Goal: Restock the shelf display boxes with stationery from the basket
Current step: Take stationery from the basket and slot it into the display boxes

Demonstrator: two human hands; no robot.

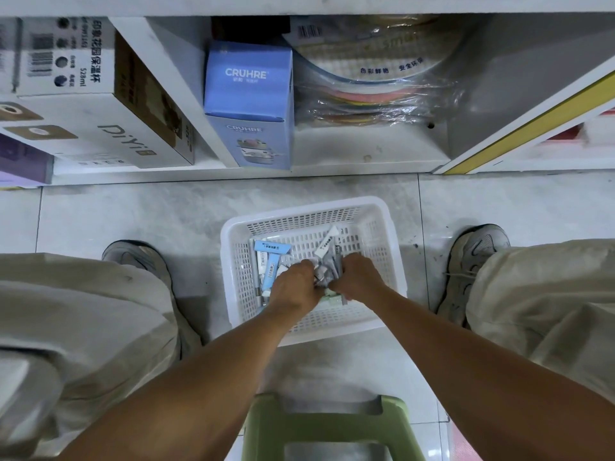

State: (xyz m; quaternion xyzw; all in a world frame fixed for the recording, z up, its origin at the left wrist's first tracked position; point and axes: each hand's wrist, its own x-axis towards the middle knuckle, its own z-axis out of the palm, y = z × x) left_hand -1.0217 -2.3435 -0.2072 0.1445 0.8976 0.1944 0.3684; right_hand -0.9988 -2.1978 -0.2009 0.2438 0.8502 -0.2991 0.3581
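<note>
A white perforated plastic basket [386, 227] stands on the floor between my feet. Inside lie several small stationery packets, some light blue [272, 248] and some white [327, 243]. Both my hands reach into the basket's middle. My left hand [294, 284] is curled over a bunch of small packets, and my right hand [357, 276] is closed on the same pile from the right side. The items under my fingers are mostly hidden.
The bottom shelf ahead holds a blue CRUHRE box [249, 104], a white DiYi carton [100, 128] at left and plastic-wrapped round coloured mats [372, 84]. A green stool [332, 430] is beneath me. My shoes [139, 257] flank the basket on the tiled floor.
</note>
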